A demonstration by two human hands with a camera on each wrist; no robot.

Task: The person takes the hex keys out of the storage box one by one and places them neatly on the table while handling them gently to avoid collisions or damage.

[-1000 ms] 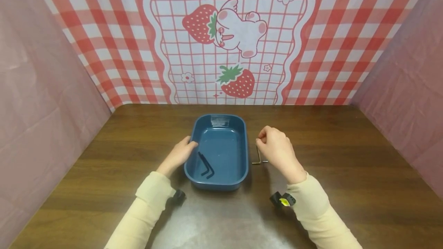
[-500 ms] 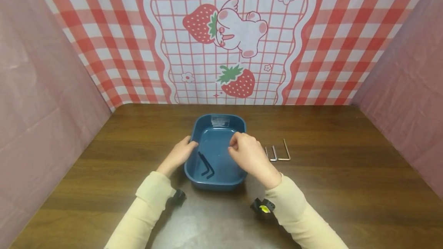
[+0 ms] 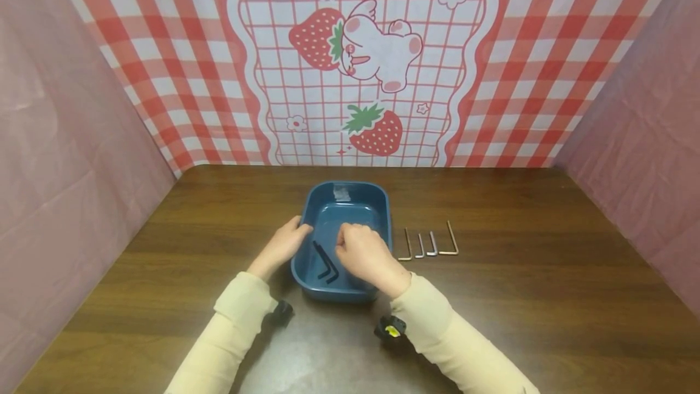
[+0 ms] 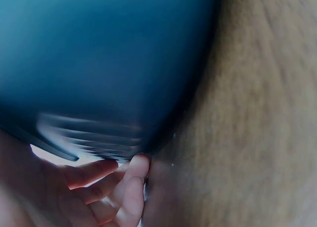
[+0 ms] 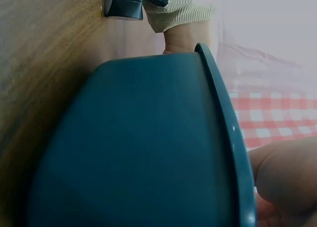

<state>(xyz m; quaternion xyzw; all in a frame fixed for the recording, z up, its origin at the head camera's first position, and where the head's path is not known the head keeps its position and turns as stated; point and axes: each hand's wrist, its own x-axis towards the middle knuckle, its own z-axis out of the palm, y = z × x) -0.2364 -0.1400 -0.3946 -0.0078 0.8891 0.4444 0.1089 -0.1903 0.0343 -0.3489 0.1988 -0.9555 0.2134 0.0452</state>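
My left hand [image 3: 284,241] grips the left rim of a deep blue tray [image 3: 346,292], thumb over the edge. The left wrist view shows its fingers [image 4: 131,192] against the ribbed outer wall. My right hand [image 3: 366,255] hovers over the inside of the tray with fingers bent; its fingertips are hidden, and nothing shows between them. Two black hex keys [image 3: 326,262] lie side by side in the left front of the tray, close to that hand. To the right of the tray, several metal hex keys [image 3: 432,243], silver and brass-coloured, stand in a row on the table.
The brown wooden table [image 3: 525,284] carries the tray and the row of keys. A red-checked strawberry cloth [image 3: 508,78] hangs behind it, with pink cloth [image 3: 71,108] at both sides. A black wrist camera [image 3: 391,327] is strapped at each cuff.
My right hand has moved left from the metal hex keys, across the tray's right rim, to above its inside. The brass-coloured key it was touching stays on the table. My left hand has stayed put.
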